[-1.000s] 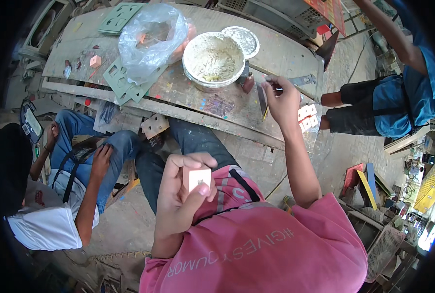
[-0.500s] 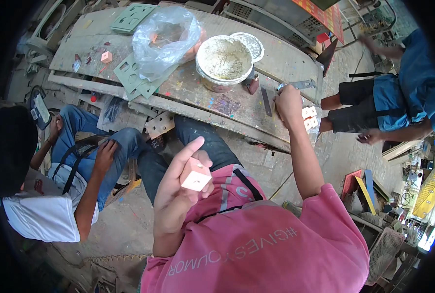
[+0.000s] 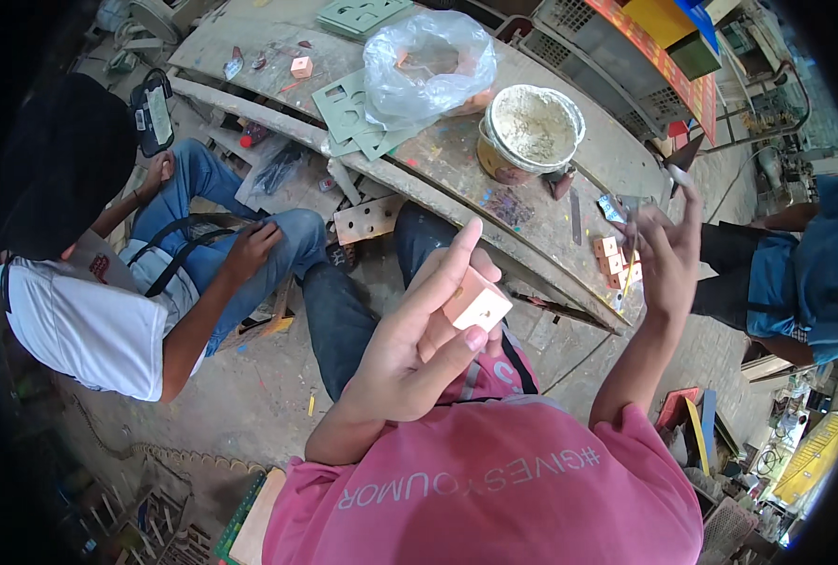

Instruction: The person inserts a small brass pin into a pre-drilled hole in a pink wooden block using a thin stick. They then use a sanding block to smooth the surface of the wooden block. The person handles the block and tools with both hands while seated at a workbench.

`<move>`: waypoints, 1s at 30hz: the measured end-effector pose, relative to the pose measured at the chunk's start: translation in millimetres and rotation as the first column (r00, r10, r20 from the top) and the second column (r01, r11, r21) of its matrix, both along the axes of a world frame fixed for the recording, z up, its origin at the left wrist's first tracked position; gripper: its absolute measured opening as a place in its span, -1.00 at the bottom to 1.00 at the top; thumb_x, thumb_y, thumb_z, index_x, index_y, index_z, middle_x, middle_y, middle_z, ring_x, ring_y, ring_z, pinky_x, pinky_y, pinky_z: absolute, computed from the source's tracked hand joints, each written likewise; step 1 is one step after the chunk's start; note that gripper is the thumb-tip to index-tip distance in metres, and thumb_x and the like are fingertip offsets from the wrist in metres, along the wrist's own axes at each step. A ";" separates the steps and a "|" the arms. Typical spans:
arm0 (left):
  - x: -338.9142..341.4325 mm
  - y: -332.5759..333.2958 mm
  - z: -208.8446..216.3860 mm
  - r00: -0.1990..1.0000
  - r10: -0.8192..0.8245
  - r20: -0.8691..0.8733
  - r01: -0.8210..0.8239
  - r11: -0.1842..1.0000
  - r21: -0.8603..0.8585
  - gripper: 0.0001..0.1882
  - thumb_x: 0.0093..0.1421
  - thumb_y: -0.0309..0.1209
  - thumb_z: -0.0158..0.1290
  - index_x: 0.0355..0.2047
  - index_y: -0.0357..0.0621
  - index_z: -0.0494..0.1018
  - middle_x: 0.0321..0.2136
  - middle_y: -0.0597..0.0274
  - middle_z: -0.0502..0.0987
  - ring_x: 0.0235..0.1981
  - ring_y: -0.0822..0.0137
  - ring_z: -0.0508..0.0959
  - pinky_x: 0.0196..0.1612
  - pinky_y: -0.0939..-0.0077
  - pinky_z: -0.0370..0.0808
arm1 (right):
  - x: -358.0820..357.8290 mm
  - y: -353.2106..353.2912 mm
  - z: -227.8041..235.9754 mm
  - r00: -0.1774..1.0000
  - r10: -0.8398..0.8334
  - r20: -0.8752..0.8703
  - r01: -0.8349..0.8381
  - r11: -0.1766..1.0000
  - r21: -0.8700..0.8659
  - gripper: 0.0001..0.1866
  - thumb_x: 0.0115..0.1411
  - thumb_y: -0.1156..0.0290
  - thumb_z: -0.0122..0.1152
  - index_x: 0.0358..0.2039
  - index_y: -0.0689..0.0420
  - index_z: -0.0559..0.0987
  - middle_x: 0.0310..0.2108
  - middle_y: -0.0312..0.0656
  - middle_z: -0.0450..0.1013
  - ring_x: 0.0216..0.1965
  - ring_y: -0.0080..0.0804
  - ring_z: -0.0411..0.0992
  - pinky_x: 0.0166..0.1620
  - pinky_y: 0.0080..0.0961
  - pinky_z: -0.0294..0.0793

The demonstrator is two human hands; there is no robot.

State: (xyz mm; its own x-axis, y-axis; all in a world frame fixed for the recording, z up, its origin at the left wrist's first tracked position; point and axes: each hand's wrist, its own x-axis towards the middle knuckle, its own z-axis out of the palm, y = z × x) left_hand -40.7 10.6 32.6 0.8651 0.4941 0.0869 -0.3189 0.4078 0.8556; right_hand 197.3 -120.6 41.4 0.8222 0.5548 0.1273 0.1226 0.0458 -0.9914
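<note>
In front of my chest my left hand (image 3: 410, 344) is closed round a small pale-pink wooden cube (image 3: 485, 309), which has a hole in the faces I can see. My right hand (image 3: 668, 250) is raised at the right end of the worktable, fingers apart and slightly blurred, with nothing visible in it. Just left of its wrist, several similar cubes (image 3: 609, 266) sit grouped at the table corner. A metal scraper (image 3: 634, 201), partly hidden by the fingers, and a dark flat strip (image 3: 575, 218) lie by them.
A bucket of whitish paste (image 3: 537, 127) stands on the worktable (image 3: 278, 56). Beside it are a clear plastic bag (image 3: 428, 71) and green cut-out sheets (image 3: 344, 104). One cube (image 3: 301, 67) lies farther left. A seated person (image 3: 99, 311) is at left, another person (image 3: 805, 273) at right.
My right hand has lifted away from the scraper on the table and its fingers have spread. My left hand still holds the cube, now farther right in view. The whole view has shifted.
</note>
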 end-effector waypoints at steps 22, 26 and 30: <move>7.1 -14.6 20.3 0.975 0.059 0.215 -0.079 0.993 0.089 -0.38 0.19 -0.63 -0.10 0.23 -0.43 -0.07 0.12 -0.20 0.22 -0.08 0.36 0.43 -0.01 0.53 0.36 | -139.3 5.8 22.0 0.855 0.037 0.517 -0.254 0.899 0.356 -0.94 0.19 0.56 0.01 -0.33 0.23 0.34 -0.35 0.10 0.42 -0.42 -0.14 0.47 -0.41 -0.35 0.53; 5.6 -13.6 17.4 0.971 0.029 0.239 -0.071 0.983 0.169 -0.37 0.18 -0.69 -0.10 0.23 -0.42 -0.08 0.15 -0.19 0.20 -0.01 0.38 0.40 0.03 0.58 0.32 | -135.7 4.7 22.7 0.741 -0.018 0.671 -0.209 0.944 0.257 -0.90 0.20 0.51 0.02 -0.33 0.21 0.31 -0.46 0.05 0.43 -0.48 -0.22 0.45 -0.53 -0.47 0.51; 5.2 -17.0 19.1 0.975 0.064 0.211 -0.097 0.984 0.147 -0.37 0.18 -0.67 -0.06 0.22 -0.43 -0.04 0.13 -0.19 0.23 -0.02 0.37 0.42 0.02 0.58 0.33 | -131.6 -6.1 26.0 0.755 0.086 0.650 -0.327 0.909 0.259 -0.75 -0.04 0.81 -0.03 -0.30 0.30 0.37 -0.32 0.18 0.47 -0.36 -0.05 0.50 -0.30 -0.28 0.54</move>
State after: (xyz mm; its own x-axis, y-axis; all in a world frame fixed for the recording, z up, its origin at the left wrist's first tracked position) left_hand -35.5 -6.5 51.7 0.7789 0.5276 0.3390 -0.5198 0.2407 0.8197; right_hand 65.7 -126.8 67.4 0.3665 0.5233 0.7693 0.6413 0.4569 -0.6164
